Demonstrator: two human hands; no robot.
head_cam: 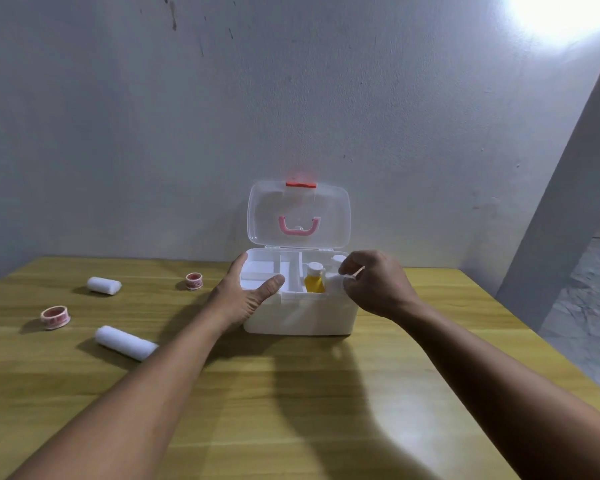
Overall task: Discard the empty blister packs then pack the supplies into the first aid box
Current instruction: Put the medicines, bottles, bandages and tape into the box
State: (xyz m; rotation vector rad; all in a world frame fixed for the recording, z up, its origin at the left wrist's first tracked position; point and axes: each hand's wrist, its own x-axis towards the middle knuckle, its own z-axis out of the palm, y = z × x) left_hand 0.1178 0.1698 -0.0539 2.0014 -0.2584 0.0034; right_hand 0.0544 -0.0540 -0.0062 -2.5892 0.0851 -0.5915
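Observation:
The white first aid box [302, 315] stands open on the wooden table, its clear lid [298, 213] upright against the wall. Inside its right compartment stands a yellow bottle [315, 279] with a white cap, and another white cap shows behind it. My left hand [248, 292] rests open on the box's front left rim, thumb over the edge. My right hand [374, 284] hovers over the right compartment, fingers pinched on a small white item with a thin stick, which looks like a cotton swab [347, 277]. Two white bandage rolls [104, 285] [125, 342] and two tape rolls [194, 280] [55, 317] lie left of the box.
The table [291, 393] runs up to a grey wall behind the box. Its right edge drops to a grey floor [582, 306]. A bright light glares at the top right. No blister packs are in view.

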